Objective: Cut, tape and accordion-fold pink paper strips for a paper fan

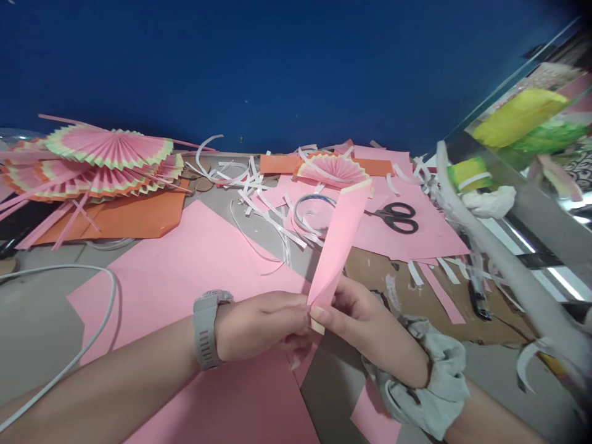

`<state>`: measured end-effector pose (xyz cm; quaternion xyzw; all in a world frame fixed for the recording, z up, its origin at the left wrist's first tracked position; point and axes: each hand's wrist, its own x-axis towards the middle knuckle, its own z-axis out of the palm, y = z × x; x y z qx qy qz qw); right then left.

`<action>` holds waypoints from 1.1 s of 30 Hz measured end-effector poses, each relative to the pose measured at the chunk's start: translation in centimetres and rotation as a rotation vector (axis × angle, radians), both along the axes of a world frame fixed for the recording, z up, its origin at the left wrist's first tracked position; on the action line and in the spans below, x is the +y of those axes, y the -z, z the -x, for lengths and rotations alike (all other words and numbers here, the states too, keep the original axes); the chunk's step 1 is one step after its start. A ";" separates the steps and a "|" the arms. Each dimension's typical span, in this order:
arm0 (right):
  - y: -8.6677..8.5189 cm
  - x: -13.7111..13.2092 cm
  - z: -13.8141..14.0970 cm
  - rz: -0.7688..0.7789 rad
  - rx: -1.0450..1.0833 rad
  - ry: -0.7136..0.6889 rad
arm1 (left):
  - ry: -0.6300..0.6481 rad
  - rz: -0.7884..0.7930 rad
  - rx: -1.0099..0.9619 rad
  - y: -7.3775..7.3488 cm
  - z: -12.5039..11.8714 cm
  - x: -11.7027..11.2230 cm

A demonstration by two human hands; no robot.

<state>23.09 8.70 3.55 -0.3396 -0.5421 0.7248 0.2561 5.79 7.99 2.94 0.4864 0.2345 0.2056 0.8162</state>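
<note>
Pinching the lower end of the pink paper strip [340, 240], the left hand [263, 322] and right hand [365, 314] close their fingers on it above the pink sheet [185, 265]; its upper end tilts free. Keeping both long edges flush and pressing lightly should avoid stray creases.

A white cable [62, 266] curves at left, a blue wall [277, 74] behind
</note>
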 end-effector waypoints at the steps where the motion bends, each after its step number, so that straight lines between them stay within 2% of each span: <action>1: 0.0 0.0 0.0 -0.019 -0.018 0.012 | -0.003 0.003 0.009 -0.1 0.0 0.0; 5: 0.1 -0.1 0.0 -0.083 -0.060 0.040 | -0.041 0.017 0.006 -0.3 -0.2 -0.1; 9: 0.0 -0.3 0.2 -0.116 -0.123 0.074 | -0.077 0.038 -0.041 0.2 -0.3 -0.3; 12: -0.1 -0.3 0.3 -0.128 -0.167 0.065 | -0.071 -0.062 -0.013 0.3 -0.2 -0.2; 16: 0.1 0.0 0.0 -0.235 -0.249 0.077 | 0.018 -0.255 0.138 -0.4 -0.1 0.2; 20: 0.2 0.3 -0.3 -0.257 -0.257 0.080 | 0.044 -0.259 0.157 -0.7 -0.2 0.2; 23: 0.4 0.0 -0.3 -0.237 -0.208 0.171 | -0.061 -0.204 0.138 -0.4 -0.2 -0.1; 26: 0.8 -0.6 -0.1 -0.181 -0.124 0.278 | -0.218 -0.284 0.242 -0.2 -0.4 -0.4; 30: 1.1 -1.0 0.0 -0.187 -0.034 0.232 | -0.320 -0.489 0.358 -0.6 -0.6 -0.6; 33: 0.8 -0.9 -0.2 -0.252 -0.063 0.200 | -0.296 -0.561 0.353 -0.9 -0.5 -0.6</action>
